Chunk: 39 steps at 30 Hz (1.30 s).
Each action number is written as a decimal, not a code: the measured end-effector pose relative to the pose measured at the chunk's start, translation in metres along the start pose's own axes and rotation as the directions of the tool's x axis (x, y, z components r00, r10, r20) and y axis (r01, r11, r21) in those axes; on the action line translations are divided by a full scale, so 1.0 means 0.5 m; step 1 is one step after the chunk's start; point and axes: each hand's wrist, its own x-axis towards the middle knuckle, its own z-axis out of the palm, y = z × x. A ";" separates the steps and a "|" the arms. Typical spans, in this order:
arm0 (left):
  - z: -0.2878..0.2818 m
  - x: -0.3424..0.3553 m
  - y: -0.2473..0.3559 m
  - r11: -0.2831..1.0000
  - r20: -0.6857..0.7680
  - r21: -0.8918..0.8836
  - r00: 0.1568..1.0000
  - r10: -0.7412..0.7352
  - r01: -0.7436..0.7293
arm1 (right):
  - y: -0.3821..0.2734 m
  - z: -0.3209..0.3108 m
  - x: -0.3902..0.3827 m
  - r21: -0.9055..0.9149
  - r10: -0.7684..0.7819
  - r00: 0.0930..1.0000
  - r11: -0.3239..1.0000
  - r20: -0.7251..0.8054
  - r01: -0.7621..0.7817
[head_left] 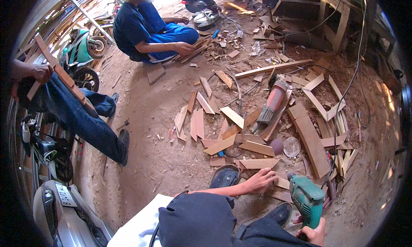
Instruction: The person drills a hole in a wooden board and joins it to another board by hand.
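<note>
We look down on a dirt floor [163,161] covered with wood offcuts. Our left hand [260,181] reaches forward at about 6 o'clock, and its fingers are spread and rest on a flat wood piece [281,183] on the ground. Just above it, at 12 o'clock from the hand, lies a pointed wood strip [257,163]. Our right hand [315,234] is at 5 o'clock, its grip pressed around the handle of a green power drill [305,197], which stands upright just beside the left hand. At 1 o'clock from the drill we see a long brown board [310,139], and farther up a red and grey power tool [272,103]. At 11 o'clock a person in blue clothes [143,28] crouches among more offcuts.
</note>
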 end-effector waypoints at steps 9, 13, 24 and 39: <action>-0.029 0.018 -0.008 0.987 -0.056 -0.152 0.996 -0.069 0.060 | -0.015 0.005 0.008 -0.012 0.028 1.000 1.000 0.005 -0.028; -0.030 0.026 -0.017 0.996 0.011 -0.072 0.998 -0.056 0.056 | -0.017 0.004 0.010 -0.017 0.028 1.000 0.999 0.009 -0.028; -0.034 0.054 -0.001 0.993 -0.048 -0.112 0.998 -0.044 0.039 | -0.018 -0.003 -0.004 -0.012 0.039 0.999 0.999 0.018 -0.039; -0.003 0.037 0.003 0.998 -0.017 0.034 0.999 -0.045 0.045 | -0.024 -0.003 0.007 -0.013 0.036 0.997 0.999 0.070 -0.035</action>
